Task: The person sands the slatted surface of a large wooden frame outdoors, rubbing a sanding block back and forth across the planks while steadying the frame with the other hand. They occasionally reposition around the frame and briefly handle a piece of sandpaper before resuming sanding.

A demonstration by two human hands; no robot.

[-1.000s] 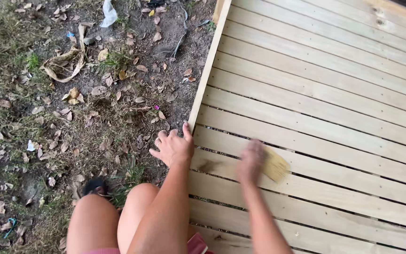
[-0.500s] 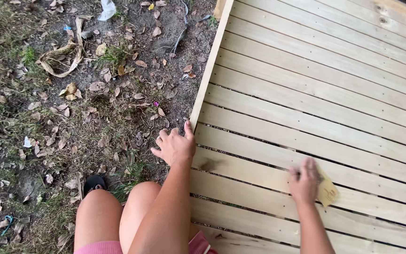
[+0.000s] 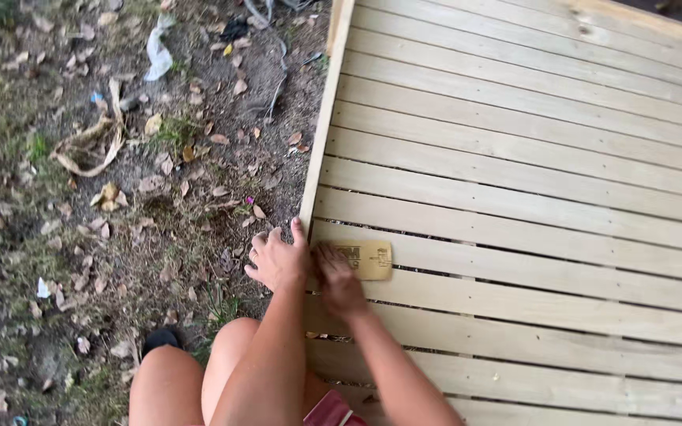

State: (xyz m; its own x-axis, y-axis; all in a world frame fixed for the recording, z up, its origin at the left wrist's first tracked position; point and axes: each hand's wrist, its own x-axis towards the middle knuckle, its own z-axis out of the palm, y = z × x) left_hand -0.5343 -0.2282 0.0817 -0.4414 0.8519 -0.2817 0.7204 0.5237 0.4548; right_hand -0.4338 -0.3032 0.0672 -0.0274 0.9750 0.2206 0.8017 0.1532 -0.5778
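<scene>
My left hand (image 3: 278, 259) rests with spread fingers on the left edge of a pale wooden slatted platform (image 3: 530, 158). Right beside it, my right hand (image 3: 337, 278) presses down on a small tan sanding sheet (image 3: 371, 259) that lies flat on one slat near that edge. The two hands almost touch. My bare knees (image 3: 199, 379) show at the bottom, beside the platform.
Left of the platform lies bare dirt with dry leaves (image 3: 120, 197), patches of grass, a dried curled leaf husk (image 3: 84, 150) and a scrap of white plastic (image 3: 155, 51). A red object (image 3: 329, 412) peeks out under my arms. Narrow gaps run between the slats.
My right hand has slid the tan sheet leftwards along the slat, from the middle of the platform to right beside my left hand. The left hand has stayed on the edge.
</scene>
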